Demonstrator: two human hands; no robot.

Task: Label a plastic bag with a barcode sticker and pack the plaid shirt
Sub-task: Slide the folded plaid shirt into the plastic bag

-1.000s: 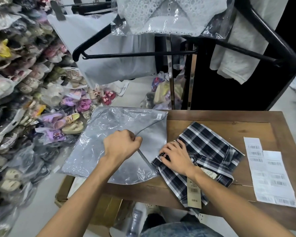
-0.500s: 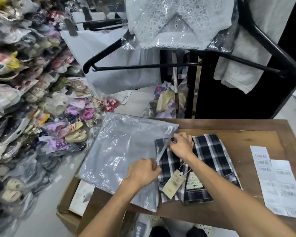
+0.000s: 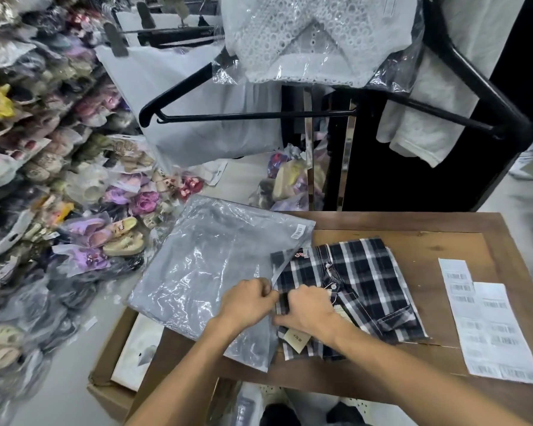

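The counter (image 3: 443,241) carries one plastic bag (image 3: 203,272), one plaid shirt (image 3: 360,281), two barcode sheets (image 3: 493,327) and two hands: left (image 3: 246,302), right (image 3: 310,309).

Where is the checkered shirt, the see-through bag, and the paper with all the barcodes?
plaid shirt (image 3: 363,281): head view, on the middle of the folded fabric.
plastic bag (image 3: 203,272): head view, on its flat crinkly middle.
barcode sticker sheet (image 3: 493,336): head view, on the middle of the white sheet.

Shirt (image 3: 351,281) right of bag (image 3: 203,272)
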